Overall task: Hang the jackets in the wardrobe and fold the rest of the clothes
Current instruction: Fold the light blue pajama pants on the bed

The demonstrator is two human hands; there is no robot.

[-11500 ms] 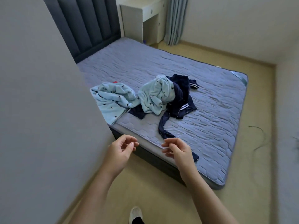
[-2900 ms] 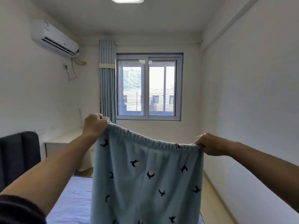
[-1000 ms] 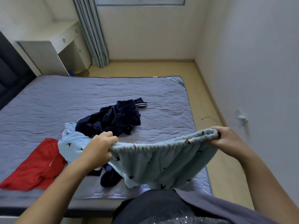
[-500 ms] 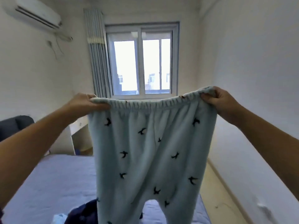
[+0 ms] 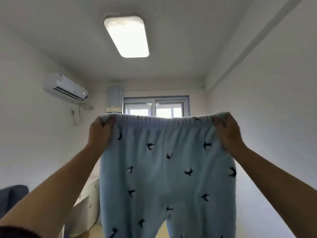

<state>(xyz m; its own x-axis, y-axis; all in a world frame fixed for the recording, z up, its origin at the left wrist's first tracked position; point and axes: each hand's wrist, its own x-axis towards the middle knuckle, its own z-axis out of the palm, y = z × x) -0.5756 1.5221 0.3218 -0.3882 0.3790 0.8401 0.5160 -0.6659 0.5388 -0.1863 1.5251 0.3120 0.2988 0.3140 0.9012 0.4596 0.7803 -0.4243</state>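
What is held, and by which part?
The light blue fleece trousers with dark birds, by the elastic waistband: left hand and right hand grip its ends.

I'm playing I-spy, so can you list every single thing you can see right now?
pants: one, light blue with dark birds, held up in the middle
lamp: one, white, on the ceiling
air conditioner: one, white, high on the left wall
curtain: one, blue-grey stripes, left of the window
window: one, grey frame, far wall
headboard: one, dark, bottom left
desk: one, white, low, left of the pants
left hand: one, grips the waistband's left end
right hand: one, grips the waistband's right end
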